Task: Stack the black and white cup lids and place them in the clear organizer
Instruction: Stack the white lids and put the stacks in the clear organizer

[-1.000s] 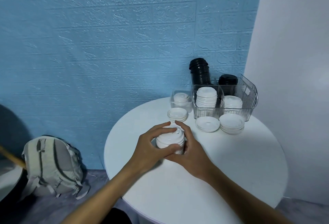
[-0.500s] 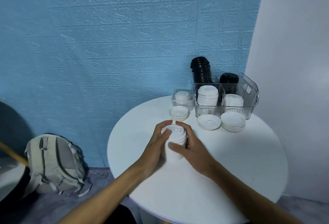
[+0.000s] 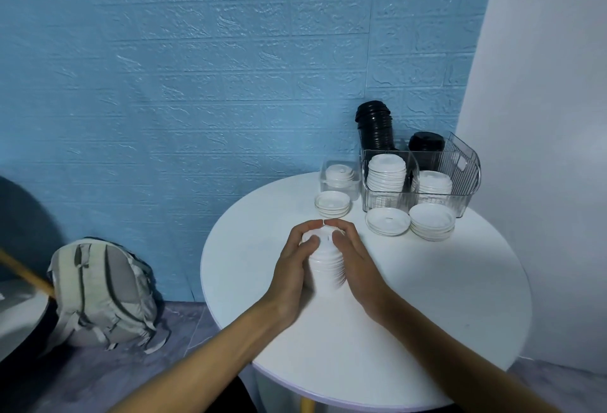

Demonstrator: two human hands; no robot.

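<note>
Ribbed white lid stack (image 3: 325, 268) standing half hidden between left hand (image 3: 293, 268) and right hand (image 3: 356, 268), fingers (image 3: 310, 227) curling around its blurred top, round glossy bench (image 3: 427, 297)

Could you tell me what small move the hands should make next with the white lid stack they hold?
Probably lift the tall stack of white plastic lids, gripped by left hand and right hand, toward the clear plastic organizer; it looks squared up already.

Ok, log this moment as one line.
left hand: grips white lid stack | right hand: grips same | stack: on table | organizer: not reached
</note>
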